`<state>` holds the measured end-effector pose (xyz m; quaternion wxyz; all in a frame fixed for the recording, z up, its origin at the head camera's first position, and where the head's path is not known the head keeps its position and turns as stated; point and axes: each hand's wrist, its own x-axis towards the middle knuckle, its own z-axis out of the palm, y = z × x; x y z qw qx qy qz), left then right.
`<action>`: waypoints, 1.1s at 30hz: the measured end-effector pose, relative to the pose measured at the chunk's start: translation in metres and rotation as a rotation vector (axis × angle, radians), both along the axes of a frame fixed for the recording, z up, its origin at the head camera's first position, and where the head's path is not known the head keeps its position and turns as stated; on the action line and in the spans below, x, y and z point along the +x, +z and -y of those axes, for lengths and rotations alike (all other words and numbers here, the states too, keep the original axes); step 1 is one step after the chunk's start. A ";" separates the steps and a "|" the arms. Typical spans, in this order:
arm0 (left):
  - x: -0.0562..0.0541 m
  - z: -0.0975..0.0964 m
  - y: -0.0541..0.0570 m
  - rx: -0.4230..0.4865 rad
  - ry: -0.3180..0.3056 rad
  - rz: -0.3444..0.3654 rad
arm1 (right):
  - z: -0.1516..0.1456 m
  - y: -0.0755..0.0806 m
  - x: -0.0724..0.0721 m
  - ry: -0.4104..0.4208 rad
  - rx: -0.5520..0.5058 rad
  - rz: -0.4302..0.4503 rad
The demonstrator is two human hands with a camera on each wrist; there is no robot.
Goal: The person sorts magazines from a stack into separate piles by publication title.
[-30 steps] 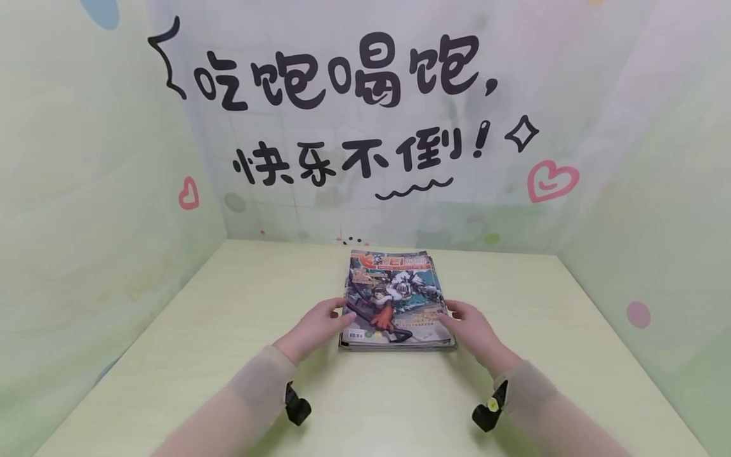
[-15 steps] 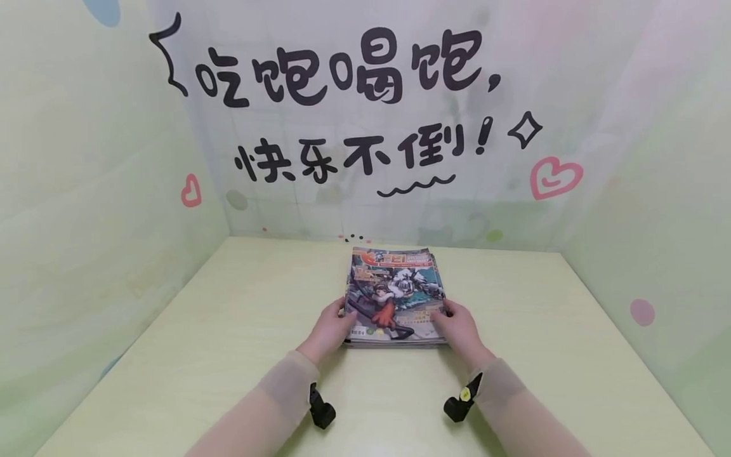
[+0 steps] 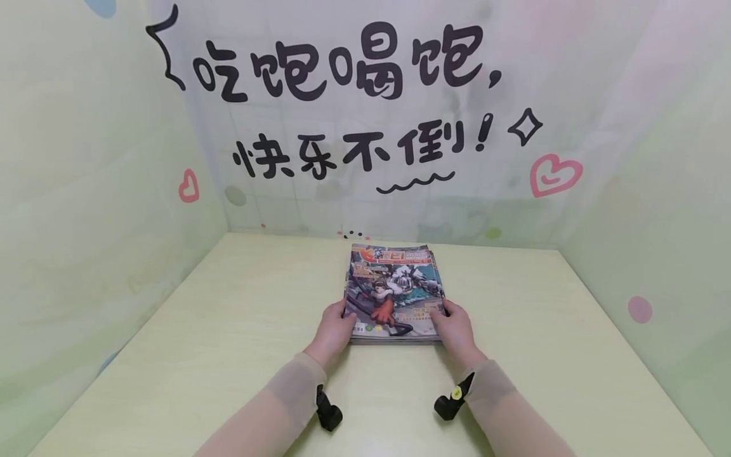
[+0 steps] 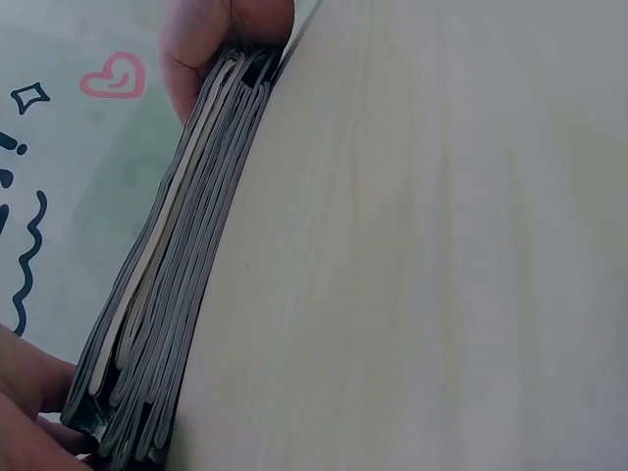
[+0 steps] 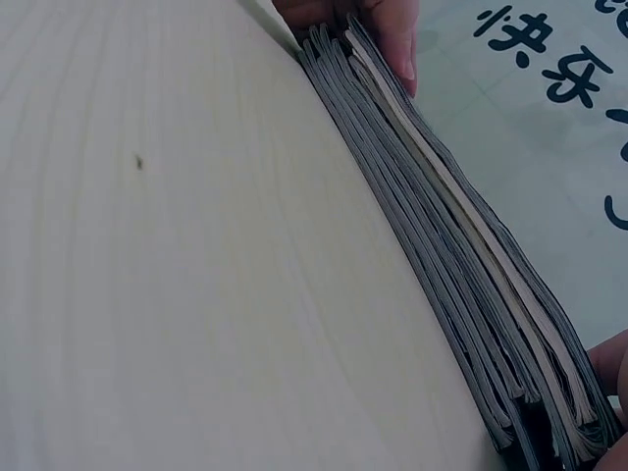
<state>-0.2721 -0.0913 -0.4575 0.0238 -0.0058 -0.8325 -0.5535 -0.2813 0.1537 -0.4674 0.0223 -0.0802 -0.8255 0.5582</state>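
A stack of magazines (image 3: 394,292) lies flat on the table, its top cover showing an illustrated figure with a red garment. My left hand (image 3: 334,330) grips the stack's left side near the front corner, thumb on the cover. At the opposite side my right hand (image 3: 455,327) holds it the same way. Several folded spines or page edges of the stack (image 4: 182,245) show in the left wrist view, slightly uneven at the ends. The right wrist view shows that front edge of the stack (image 5: 442,226) too. Fingers beneath or behind the sides are mostly hidden.
The pale wood-grain table (image 3: 228,355) extends around the stack. Behind it stands a printed backdrop (image 3: 320,209) with black lettering, and similar sheets rise at left and right. A black wrist camera (image 3: 328,409) hangs from each sleeve.
Both hands have moved inward and pressed closer against the stack's sides. Its lower magazines, which stuck out at the front corners, now lie more evenly under the top one.
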 end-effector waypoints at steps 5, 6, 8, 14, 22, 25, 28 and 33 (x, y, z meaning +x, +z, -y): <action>0.000 -0.002 0.002 0.002 0.020 0.019 | 0.002 -0.001 0.001 -0.009 -0.027 -0.016; -0.001 -0.002 0.003 0.001 0.024 0.022 | 0.002 -0.001 0.001 -0.012 -0.026 -0.021; -0.001 -0.003 0.005 -0.014 0.033 0.027 | 0.003 -0.001 0.001 -0.015 -0.028 -0.025; -0.003 -0.003 0.012 -0.171 0.079 0.016 | 0.004 0.000 0.000 -0.024 -0.025 -0.032; -0.009 -0.003 0.021 -0.037 0.007 0.072 | 0.006 0.002 -0.001 -0.032 -0.009 -0.034; -0.010 -0.004 0.020 0.174 -0.034 0.152 | 0.006 0.003 -0.001 -0.035 -0.005 -0.034; -0.009 -0.005 0.018 0.407 -0.049 0.229 | 0.005 0.005 0.000 -0.029 -0.006 -0.023; -0.009 -0.004 0.016 0.615 -0.022 0.284 | 0.001 0.010 0.000 -0.012 -0.074 0.045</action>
